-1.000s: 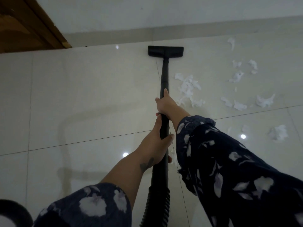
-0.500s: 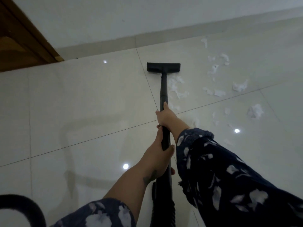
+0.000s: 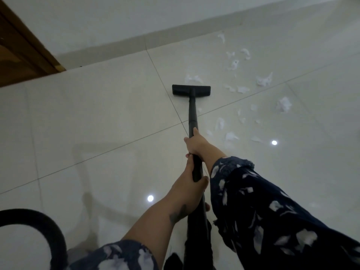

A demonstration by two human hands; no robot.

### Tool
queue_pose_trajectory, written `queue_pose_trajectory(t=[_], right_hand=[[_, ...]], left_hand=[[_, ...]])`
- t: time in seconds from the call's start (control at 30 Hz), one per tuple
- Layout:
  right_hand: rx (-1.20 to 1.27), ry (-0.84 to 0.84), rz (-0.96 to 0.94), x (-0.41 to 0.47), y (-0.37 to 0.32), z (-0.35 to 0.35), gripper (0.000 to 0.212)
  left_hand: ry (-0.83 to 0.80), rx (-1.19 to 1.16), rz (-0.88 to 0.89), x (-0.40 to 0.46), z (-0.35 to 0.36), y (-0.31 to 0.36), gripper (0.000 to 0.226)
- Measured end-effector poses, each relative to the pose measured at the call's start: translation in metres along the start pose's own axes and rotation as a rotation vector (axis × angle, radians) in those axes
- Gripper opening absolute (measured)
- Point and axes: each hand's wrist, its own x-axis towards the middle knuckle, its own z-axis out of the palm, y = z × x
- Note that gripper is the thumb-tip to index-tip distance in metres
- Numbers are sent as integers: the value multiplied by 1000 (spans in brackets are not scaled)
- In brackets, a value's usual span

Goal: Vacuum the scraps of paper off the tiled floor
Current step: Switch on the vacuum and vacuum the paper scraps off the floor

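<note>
I hold a black vacuum wand (image 3: 192, 112) with both hands. My right hand (image 3: 195, 142) grips it higher up the tube, my left hand (image 3: 188, 189) just below it. The flat black floor nozzle (image 3: 191, 90) rests on the glossy pale tiled floor (image 3: 97, 117), close to a tile joint. White paper scraps (image 3: 264, 80) lie scattered to the right of the nozzle. One small cluster of scraps (image 3: 192, 78) sits just beyond the nozzle, and more scraps (image 3: 230, 136) lie right of the wand near my right hand.
A white wall with a pale skirting (image 3: 120, 43) runs along the far side. A brown wooden door frame (image 3: 29, 51) stands at the upper left. The black vacuum hose (image 3: 46, 228) curves at the lower left.
The nozzle has been pulled back from the wall toward me, across the cluster of scraps beside the wand. Fewer scraps lie there now. Both hands keep their grip.
</note>
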Motion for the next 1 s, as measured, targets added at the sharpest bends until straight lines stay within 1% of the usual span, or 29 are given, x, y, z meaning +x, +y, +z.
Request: queue_pose_trajectory(t=[0.27,0.4,0.6,0.77,1.0], right_hand=[[-9,18,-13,-19,14,-6,63],[41,37,-34,-17,12,-7,64],[21,22,-30,8,1,-11,63],[-38,6,-13,29,-9,-26,62],[-60,7,-23,53,-24,-40,62]], left_hand=[[-38,3,12,-16,13,-6,78],[-40,-3,13,-11,9,-5,77],[-24,-1,-1,17,1,-4,78],[-20,-16,-23,44,-1,5,78],[17,-10,-34,75,-4,15,76]])
